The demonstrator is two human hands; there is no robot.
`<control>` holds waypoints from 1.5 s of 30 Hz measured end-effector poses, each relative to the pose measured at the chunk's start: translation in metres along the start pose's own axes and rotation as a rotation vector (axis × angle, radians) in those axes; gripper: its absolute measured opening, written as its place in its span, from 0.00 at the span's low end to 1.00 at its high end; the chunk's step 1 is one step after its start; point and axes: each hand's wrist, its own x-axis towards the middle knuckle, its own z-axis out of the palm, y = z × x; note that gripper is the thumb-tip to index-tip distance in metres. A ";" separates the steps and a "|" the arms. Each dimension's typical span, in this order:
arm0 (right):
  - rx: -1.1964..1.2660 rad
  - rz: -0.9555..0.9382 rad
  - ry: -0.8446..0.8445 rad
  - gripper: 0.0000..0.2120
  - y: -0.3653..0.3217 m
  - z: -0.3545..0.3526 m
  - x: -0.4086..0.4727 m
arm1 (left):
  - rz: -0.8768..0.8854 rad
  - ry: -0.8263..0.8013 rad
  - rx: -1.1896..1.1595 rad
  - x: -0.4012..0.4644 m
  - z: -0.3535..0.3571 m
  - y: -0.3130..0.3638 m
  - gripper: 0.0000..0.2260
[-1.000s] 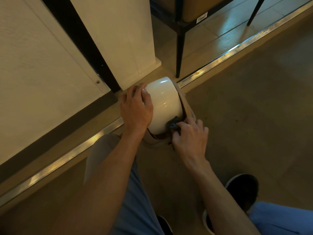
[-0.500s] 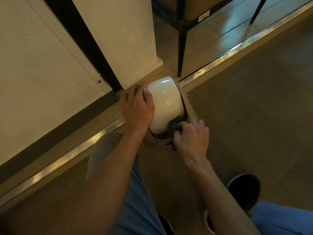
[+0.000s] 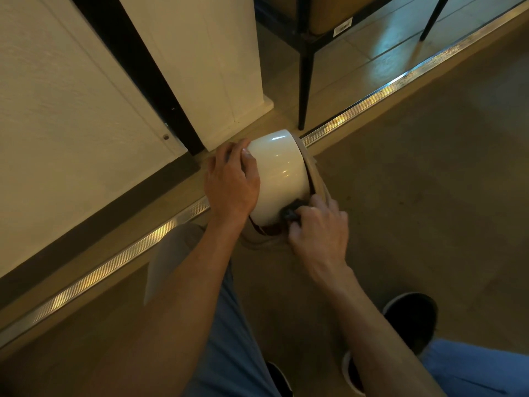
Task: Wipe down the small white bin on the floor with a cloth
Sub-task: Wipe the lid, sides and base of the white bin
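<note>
Lay tipped on its side on the floor (image 3: pixel 429 181), a small white bin (image 3: pixel 279 173): glossy, rounded, with bright glints on its curved wall, closed base turned toward the wall panel (image 3: pixel 57 110) and mouth toward open floor. Showed a pale liner (image 3: pixel 317 181) spilling out round the mouth, bunched under the lower rim. Was steadied by the left hand (image 3: pixel 232 181), fingers spread and curled over the base end. Was rubbed low on its side, near the rim, by a dark cloth (image 3: pixel 292 212) pinched in the curled fingers of the right hand (image 3: pixel 317 233); mostly hidden, that cloth, so its shape stayed hard to make out. Sat right across the metal floor strip (image 3: pixel 114 262), just beside the white post (image 3: pixel 200 67) and near a black chair leg (image 3: pixel 305 81). Lay hemmed in on the wall side; bare floor stretched off to the right, with a dark shoe (image 3: pixel 412 319) well apart below.
</note>
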 end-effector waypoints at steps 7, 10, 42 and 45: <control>0.025 -0.022 0.028 0.07 -0.014 0.005 -0.001 | -0.021 0.014 0.001 -0.001 0.003 0.003 0.16; 0.109 -0.126 -0.026 0.08 -0.028 0.018 -0.010 | -0.010 0.012 -0.002 -0.001 0.002 0.002 0.16; 1.289 -0.113 -0.311 0.11 0.019 -0.108 0.054 | -0.072 -0.046 -0.445 -0.001 -0.047 0.034 0.15; 1.289 -0.107 -0.381 0.09 -0.001 -0.118 0.071 | -0.052 -0.192 -0.769 -0.013 -0.059 0.055 0.21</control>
